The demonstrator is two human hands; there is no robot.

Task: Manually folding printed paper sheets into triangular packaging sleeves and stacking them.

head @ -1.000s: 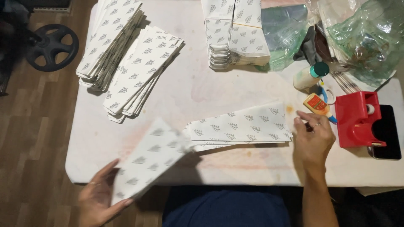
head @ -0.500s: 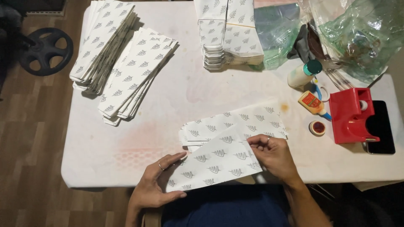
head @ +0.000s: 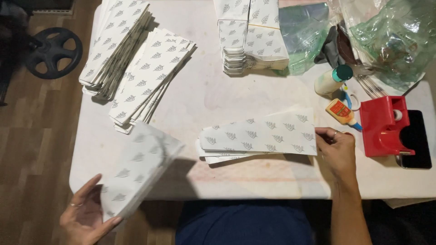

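My left hand (head: pixel 86 218) holds a flat white paper sheet with a grey leaf print (head: pixel 136 170) out past the table's front left corner; the sheet is blurred. In the middle of the white table (head: pixel 200 100) lies a small stack of the same printed sheets (head: pixel 261 135). At that stack's right end rests my right hand (head: pixel 338 149), its fingertips touching the top sheet's edge.
Two fanned piles of printed sheets (head: pixel 136 68) lie at the back left, and another pile (head: pixel 250 38) at the back centre. A red tape dispenser (head: pixel 386 124), a black phone (head: pixel 415 138), glue bottles (head: pixel 343 113) and plastic bags (head: pixel 390 41) crowd the right. A black wheel (head: pixel 52 52) lies on the wooden floor.
My left hand has swung one printed sheet from in front of me out to the left. My right hand has moved right, from that sheet to the stack's right end.
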